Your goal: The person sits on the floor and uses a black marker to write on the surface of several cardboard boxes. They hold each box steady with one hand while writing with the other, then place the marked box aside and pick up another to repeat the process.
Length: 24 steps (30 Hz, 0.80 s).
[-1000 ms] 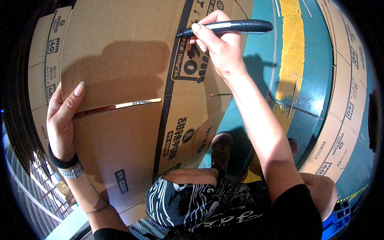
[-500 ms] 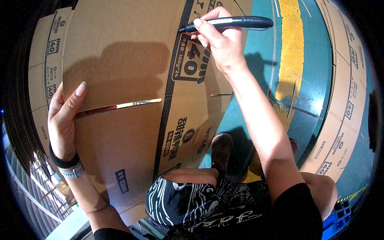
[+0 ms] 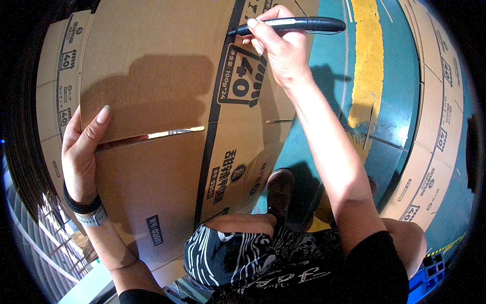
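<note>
A large flat cardboard sheet (image 3: 147,101) with a dark printed stripe and black print stands tilted before me. My left hand (image 3: 83,147) grips its left edge, the thumb lying on the face and the fingers partly hidden behind. In my right hand (image 3: 276,40) is a black marker pen (image 3: 314,24), pinched between thumb and fingers. The pen's tip touches or hovers just over the dark stripe near the top of the sheet; I cannot tell which. A narrow slot (image 3: 174,131) cuts across the sheet right of my left thumb.
More stacked cardboard sheets (image 3: 48,101) stand at the left, and others (image 3: 440,106) at the right. The green floor (image 3: 400,91) bears a worn yellow stripe (image 3: 367,61). My shoe (image 3: 280,187) is below the sheet. A blue plastic crate (image 3: 430,278) sits at the lower right.
My right hand and the marker pen have shifted slightly upward, the tip moving up along the dark stripe. My left hand stays on the sheet's edge.
</note>
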Available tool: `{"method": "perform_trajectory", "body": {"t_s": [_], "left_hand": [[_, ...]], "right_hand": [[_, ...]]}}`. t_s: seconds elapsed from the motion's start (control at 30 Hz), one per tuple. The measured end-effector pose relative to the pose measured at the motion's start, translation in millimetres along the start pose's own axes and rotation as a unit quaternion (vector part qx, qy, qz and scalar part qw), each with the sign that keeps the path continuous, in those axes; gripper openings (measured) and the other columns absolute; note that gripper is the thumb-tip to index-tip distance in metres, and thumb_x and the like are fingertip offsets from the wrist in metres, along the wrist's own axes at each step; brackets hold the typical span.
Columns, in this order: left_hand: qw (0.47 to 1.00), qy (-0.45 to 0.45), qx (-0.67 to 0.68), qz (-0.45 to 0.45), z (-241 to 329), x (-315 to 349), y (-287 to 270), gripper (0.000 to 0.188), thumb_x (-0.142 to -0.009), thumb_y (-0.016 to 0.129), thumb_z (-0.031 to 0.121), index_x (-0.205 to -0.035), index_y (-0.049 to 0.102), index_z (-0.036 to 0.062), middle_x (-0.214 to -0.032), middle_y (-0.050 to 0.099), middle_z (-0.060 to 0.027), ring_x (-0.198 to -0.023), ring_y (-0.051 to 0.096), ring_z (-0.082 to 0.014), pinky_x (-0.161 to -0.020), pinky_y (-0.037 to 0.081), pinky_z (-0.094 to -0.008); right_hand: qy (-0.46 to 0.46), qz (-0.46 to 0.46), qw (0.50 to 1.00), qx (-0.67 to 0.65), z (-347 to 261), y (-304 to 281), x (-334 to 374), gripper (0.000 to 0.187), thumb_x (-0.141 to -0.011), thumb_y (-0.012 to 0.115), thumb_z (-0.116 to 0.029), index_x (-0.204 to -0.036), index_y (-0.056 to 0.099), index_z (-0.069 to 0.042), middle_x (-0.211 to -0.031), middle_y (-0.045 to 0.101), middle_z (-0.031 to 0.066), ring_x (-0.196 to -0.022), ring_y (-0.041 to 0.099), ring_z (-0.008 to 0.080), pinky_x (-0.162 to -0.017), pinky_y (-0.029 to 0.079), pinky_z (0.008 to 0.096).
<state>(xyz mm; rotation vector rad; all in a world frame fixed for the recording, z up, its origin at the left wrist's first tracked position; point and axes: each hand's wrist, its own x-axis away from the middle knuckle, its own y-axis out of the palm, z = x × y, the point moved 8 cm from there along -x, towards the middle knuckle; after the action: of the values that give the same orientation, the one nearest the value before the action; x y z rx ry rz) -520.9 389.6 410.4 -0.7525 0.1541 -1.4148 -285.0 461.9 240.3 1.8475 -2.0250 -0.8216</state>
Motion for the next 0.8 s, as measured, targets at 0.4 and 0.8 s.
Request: {"method": "perform_trajectory", "body": {"t_s": [0.4,0.8], "left_hand": [[1.0,0.001,0.025,-0.018,4.8,2.9,5.8,0.031,-0.081,0.053,0.014,-0.109,0.05,0.0005,-0.097,0.058,-0.0067,-0.088,0.054,-0.0119,-0.078,0.041,-0.0234],[0.998,0.018,-0.056,-0.024,9.7,5.1,0.0,0.041,-0.082,0.052,0.014,-0.114,0.04,-0.0075,-0.105,0.054,-0.0114,-0.098,0.05,-0.0159,-0.089,0.035,-0.0265]], "right_hand": [[0.037,-0.012,0.997,-0.066,-0.5,3.2,4.5,0.014,-0.073,0.061,-0.007,-0.072,0.047,-0.005,-0.056,0.047,-0.0017,-0.044,0.041,0.0031,-0.039,0.032,0.0158],[0.034,-0.013,0.999,-0.03,0.7,6.5,3.6,0.014,-0.074,0.061,-0.008,-0.072,0.047,-0.006,-0.056,0.048,-0.0022,-0.045,0.042,0.0024,-0.04,0.032,0.0154]]}}
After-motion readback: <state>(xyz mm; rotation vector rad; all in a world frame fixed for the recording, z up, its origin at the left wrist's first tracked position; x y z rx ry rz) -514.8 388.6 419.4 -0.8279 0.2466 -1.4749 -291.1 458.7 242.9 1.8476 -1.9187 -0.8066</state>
